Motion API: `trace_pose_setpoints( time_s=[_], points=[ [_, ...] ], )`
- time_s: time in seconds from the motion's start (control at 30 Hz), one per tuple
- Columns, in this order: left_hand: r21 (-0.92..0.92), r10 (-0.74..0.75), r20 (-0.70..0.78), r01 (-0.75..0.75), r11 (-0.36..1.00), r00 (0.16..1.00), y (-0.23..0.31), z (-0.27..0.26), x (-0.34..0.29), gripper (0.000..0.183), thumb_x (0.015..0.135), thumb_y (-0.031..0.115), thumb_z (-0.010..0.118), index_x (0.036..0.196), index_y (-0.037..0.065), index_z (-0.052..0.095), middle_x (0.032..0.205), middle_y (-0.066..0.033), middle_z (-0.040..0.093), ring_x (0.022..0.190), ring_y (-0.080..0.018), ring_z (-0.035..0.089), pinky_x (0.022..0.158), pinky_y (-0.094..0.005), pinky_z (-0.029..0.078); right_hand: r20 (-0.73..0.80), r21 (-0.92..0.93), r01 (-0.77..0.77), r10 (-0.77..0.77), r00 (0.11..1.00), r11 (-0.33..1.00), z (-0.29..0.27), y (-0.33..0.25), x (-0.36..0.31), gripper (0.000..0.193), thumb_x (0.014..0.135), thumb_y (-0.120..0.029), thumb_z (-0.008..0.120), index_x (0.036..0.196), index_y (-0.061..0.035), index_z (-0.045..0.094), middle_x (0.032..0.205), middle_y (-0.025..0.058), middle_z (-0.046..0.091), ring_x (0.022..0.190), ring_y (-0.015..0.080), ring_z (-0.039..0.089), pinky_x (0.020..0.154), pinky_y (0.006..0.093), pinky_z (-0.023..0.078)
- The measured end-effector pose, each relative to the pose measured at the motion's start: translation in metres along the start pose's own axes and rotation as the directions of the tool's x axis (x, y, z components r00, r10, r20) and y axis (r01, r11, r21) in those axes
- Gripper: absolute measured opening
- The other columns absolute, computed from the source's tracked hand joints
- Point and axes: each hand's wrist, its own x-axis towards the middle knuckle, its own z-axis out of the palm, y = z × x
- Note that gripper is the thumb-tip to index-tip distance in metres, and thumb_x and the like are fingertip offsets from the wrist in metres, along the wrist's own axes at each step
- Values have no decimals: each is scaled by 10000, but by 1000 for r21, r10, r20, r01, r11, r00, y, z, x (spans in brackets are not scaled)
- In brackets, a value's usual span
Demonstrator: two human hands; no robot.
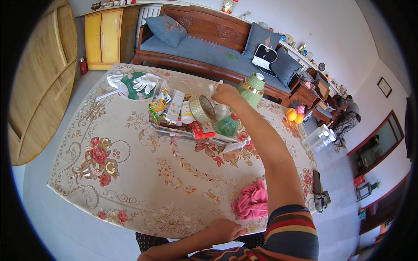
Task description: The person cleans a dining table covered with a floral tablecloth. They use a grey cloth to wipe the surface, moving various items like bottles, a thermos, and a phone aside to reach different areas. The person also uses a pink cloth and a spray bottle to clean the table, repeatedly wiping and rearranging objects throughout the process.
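Observation:
My right hand (pixel 225 94) reaches across the table to the far side of a filled basket (pixel 174 132). Its fingers are closed on a small white thing (pixel 212 88), mostly covered by the hand. Around it in the basket are a green spray bottle (pixel 227 126), a patterned round tin (pixel 203 109), a white bottle (pixel 186 112), a white box (pixel 175 105), a red packet (pixel 202 130) and yellow-green packets (pixel 157 106). My left hand (pixel 223 231) rests curled at the near table edge, with nothing visible in it. A pink cloth (pixel 251 201) lies to its right.
A green thermos (pixel 251 89) stands just behind my right forearm. White gloves (pixel 146 81) lie on a green fan (pixel 136 93) at the far left. Oranges (pixel 294 115) and clear jars (pixel 317 137) are on the right. Beyond is a wooden sofa (pixel 204 48); a person (pixel 349 111) bends farther back.

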Motion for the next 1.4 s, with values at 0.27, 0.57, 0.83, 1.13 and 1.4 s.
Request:
trace_pose_setpoints(
  time_s=[0.27, 0.57, 0.83, 1.13, 1.4],
  points=[
    [-7, 11, 2, -11, 1000, 1000, 2, 0, 0, 343, 912, 378, 476, 766, 90, 593, 631, -141, 593, 598, -344, 594, 531, -468, 454, -22, -43, 247, -248, 968, 968, 8, 15, -1, 518, 742, -330, 704, 1175, -71, 590, 1147, 187, 594, 1073, 328, 561, 932, 384, 431],
    [-40, -36, 13, 37, 999, 999, 5, -6, 4, 416, 929, 382, 450, 739, 41, 592, 668, -154, 611, 605, -366, 587, 571, -473, 452, -264, 236, 98, -33, 964, 967, -60, 131, -26, 370, 764, -187, 651, 1107, -49, 635, 972, 208, 656, 915, 307, 639, 824, 350, 496],
    [65, -139, 194, 128, 990, 971, 10, -12, 14, 390, 911, 357, 456, 696, 62, 591, 656, -138, 607, 620, -358, 589, 572, -474, 457, -294, 144, -217, 251, 922, 965, 37, 338, -80, 331, 721, -6, 582, 1025, -99, 676, 946, 178, 658, 907, 309, 631, 786, 365, 500],
    [22, -178, 311, 180, 983, 934, 18, -31, 19, 379, 934, 322, 401, 755, 42, 583, 713, -172, 622, 686, -366, 615, 626, -466, 474, -150, 72, -229, 237, 960, 971, 121, 322, -118, 418, 771, 1, 592, 1171, -117, 576, 1199, 144, 558, 1146, 341, 502, 943, 403, 440],
    [-63, -108, 191, 122, 990, 976, 19, -31, 7, 371, 950, 338, 395, 802, 46, 569, 713, -178, 605, 699, -372, 605, 651, -466, 466, -452, 165, -97, 163, 877, 981, 68, 285, -88, 303, 746, -71, 678, 1045, -59, 629, 1016, 165, 630, 921, 321, 617, 822, 401, 496]
  ],
)
